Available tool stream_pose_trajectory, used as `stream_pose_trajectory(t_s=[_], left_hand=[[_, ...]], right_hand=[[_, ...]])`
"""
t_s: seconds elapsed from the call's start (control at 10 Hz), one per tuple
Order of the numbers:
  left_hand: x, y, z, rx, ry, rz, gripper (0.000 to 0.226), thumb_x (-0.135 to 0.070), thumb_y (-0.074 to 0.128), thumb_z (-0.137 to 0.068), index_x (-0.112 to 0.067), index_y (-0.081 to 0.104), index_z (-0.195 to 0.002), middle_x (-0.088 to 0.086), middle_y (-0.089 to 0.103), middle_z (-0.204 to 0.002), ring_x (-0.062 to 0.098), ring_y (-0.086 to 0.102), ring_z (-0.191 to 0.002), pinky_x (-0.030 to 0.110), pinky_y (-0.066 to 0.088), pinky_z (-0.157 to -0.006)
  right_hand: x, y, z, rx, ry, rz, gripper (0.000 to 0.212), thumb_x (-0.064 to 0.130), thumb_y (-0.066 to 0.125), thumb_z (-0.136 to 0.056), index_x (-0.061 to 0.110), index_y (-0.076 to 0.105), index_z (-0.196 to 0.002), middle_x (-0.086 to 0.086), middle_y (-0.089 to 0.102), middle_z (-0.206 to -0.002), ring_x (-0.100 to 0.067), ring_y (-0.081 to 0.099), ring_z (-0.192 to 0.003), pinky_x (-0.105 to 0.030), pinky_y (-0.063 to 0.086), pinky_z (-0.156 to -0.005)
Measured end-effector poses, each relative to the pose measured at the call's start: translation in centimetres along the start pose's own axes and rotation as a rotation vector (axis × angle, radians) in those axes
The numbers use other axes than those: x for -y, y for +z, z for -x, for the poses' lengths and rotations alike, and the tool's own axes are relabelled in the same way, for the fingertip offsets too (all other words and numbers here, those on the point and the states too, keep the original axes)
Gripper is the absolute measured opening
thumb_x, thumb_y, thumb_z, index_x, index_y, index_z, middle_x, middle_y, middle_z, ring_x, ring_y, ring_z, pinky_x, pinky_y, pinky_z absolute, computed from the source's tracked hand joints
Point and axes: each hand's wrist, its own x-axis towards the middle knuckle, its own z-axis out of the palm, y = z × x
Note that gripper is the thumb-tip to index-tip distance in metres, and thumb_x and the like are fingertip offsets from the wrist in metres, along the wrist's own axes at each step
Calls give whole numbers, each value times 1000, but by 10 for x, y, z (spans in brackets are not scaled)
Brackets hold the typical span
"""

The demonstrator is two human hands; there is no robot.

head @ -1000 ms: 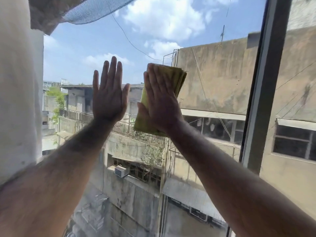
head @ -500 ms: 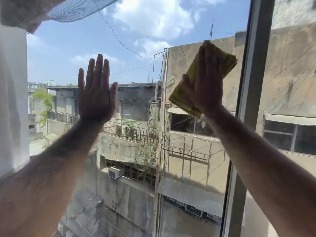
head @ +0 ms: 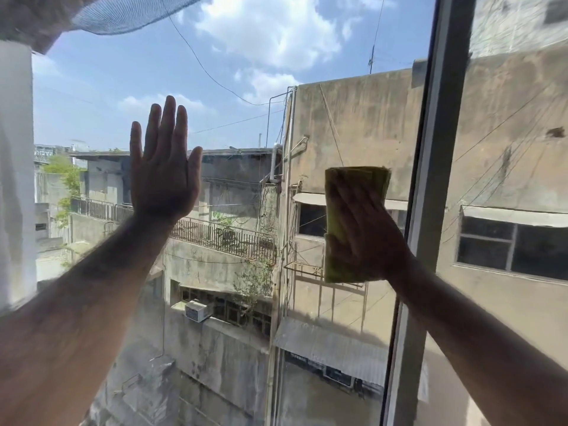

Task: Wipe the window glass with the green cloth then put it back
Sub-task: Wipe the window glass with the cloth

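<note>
The window glass (head: 246, 87) fills most of the view, with sky and concrete buildings behind it. My right hand (head: 365, 232) presses a folded green cloth (head: 353, 179) flat against the pane, just left of the vertical frame bar. The cloth stands upright, its top edge and left side showing past my fingers. My left hand (head: 163, 167) lies open and flat on the glass to the left, fingers up, holding nothing.
A grey vertical window frame bar (head: 430, 210) runs top to bottom right of the cloth, with another pane beyond it. A white wall or curtain (head: 15, 179) borders the left edge. Blue netting (head: 129, 13) hangs at the top left outside.
My right hand has carried the cloth from beside the left hand up and right, then down along the frame bar. The left hand stays flat on the glass.
</note>
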Motion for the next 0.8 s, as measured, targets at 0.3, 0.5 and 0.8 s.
stream_pose_trajectory(t_s=[0.3,0.5,0.8], left_hand=[[1,2,1,-10,-4,-10,63,-40,22,-114,-13,12,-170,7,10,-179,26,8,-167,53,9,-135],[0,1,1,-5,1,-11,63,-40,23,-114,-14,12,-170,7,10,-179,26,8,-167,52,8,-135],[1,2,1,6,16,13,64,-41,20,-113,-13,9,-170,6,5,-179,26,5,-167,56,10,-134]], right_hand=[[42,-10,-111,-293,890,-229,82,43,42,-99,-4,22,-163,-23,22,-173,-40,21,-162,-59,25,-130],[116,0,-76,-91,71,-164,76,38,46,-104,0,21,-164,-22,18,-174,-36,10,-165,-53,13,-135],[-23,3,-21,-167,563,-71,75,29,43,-99,-2,21,-164,-25,23,-172,-41,20,-162,-61,18,-134]])
